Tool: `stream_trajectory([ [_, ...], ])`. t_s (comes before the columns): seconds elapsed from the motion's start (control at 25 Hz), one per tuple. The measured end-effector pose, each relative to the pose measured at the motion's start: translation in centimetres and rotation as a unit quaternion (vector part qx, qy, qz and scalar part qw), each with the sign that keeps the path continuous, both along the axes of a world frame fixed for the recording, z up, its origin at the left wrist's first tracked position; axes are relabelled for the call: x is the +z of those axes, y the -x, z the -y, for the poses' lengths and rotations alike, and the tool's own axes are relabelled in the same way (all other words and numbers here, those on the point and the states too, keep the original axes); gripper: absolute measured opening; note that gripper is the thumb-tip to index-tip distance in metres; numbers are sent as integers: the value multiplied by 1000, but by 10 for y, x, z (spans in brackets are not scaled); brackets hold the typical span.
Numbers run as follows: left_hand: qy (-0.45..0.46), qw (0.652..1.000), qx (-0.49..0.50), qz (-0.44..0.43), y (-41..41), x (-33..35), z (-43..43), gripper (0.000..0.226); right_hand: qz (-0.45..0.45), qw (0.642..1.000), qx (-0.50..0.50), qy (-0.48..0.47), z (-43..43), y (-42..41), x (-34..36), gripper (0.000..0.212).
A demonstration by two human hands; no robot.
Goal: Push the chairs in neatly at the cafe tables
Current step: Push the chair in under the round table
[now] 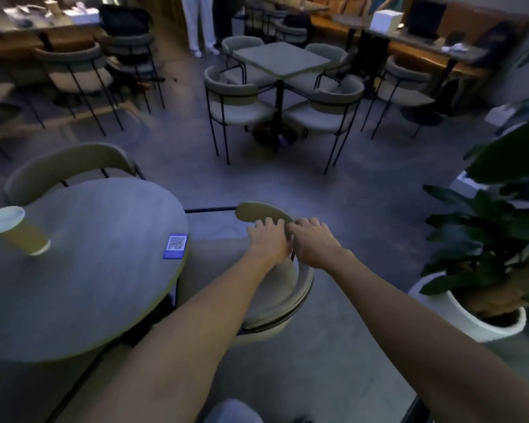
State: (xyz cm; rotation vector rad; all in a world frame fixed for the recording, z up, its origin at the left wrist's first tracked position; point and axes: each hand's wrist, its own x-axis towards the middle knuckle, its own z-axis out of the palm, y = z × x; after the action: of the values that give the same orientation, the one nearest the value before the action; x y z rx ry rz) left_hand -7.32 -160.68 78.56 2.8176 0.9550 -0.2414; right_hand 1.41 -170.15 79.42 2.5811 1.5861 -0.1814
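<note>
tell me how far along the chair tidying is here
Done, it seems: the four chairs at the square table sit tucked in, as does the far chair at the round table. In hand: left hand and right hand grip the near chair by its backrest. Left: pushing that chair in; its seat is mostly outside the tabletop.
</note>
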Motion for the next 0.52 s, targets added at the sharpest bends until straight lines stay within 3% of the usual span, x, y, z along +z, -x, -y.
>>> stream_trajectory([
  [0.52,42,960,277,-18,-85,-57,-88,50,-29,963,258,77,-139,-136,-47,55],
])
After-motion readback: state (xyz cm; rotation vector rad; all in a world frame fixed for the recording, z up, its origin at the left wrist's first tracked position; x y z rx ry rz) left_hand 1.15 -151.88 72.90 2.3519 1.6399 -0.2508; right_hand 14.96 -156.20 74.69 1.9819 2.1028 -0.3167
